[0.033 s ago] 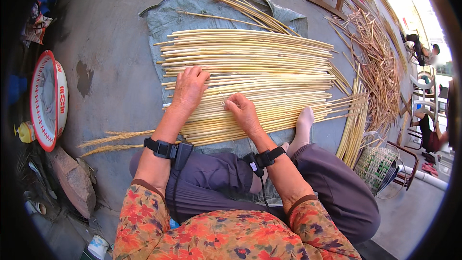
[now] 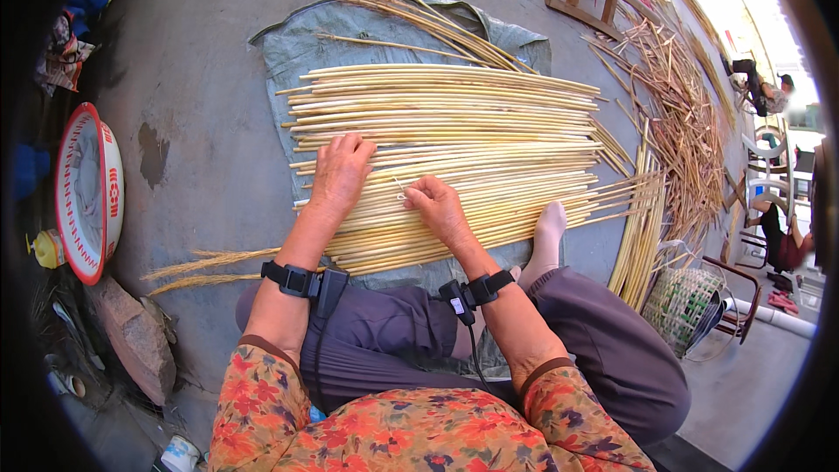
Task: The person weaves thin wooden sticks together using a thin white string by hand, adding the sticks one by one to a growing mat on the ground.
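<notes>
Straw-yellow stalks [image 2: 454, 114] lie side by side on a blue-grey sheet [image 2: 301, 38], and from my distant seat I see the right hand [image 2: 437, 208] pinching a thin pale string [image 2: 399, 184] over them. Apart from it, the left hand [image 2: 342, 177] rests on the stalks, though I cannot tell whether its fingers grip any; I judge the step as working the string, and the next move seems to call for a fine, steady pinch.
</notes>
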The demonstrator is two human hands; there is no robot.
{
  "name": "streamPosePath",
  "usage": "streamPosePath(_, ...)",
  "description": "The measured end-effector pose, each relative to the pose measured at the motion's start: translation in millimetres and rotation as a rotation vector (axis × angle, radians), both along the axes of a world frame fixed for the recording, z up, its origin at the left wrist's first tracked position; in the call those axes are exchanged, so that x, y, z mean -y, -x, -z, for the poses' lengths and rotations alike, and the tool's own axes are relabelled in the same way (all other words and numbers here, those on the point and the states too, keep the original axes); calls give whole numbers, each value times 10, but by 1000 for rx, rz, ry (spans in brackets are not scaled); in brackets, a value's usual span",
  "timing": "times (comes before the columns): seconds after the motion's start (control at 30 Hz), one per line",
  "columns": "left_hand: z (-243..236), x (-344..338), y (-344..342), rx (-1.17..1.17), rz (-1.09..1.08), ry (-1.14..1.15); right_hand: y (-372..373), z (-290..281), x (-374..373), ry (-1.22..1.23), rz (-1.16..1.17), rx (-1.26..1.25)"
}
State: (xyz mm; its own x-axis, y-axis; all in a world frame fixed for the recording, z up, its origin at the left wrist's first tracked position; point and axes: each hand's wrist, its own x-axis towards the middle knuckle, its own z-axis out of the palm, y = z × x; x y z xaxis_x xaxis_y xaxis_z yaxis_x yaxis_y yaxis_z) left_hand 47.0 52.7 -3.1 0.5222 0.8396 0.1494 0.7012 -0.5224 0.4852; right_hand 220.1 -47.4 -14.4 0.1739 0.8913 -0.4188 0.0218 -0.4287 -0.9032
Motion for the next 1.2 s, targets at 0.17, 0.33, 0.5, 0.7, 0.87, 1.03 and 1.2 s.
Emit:
streamPosePath(0.17, -273, -167, -63, -101, 6, 184, -41, -20, -226, 101, -143, 213)
streamPosePath(0.33, -401, -720, -200, -18, 153, 82, -40, -41, -189, 66, -148, 176)
streamPosePath(0.5, -254, -1064, -650, -225, 204, -77, 8, -40, -92, 45, -136, 172)
streamPosePath(0.7, -179, -1325, -985, -289, 167, -30, -130, 22, -206, 35, -160, -6)
streamPosePath(0.87, -332, -1421, -855, -319, 284, -125, -132, -114, -244, 18, -193, 27)
streamPosePath(1.03, -243, -1396, -710, -243, 192, 0, -232, -233, -256, -376, -76, 528)
streamPosePath(1.2, 52, -1377, -640, -179, 130, 58, -450, -77, -458, -268, 35, 729)
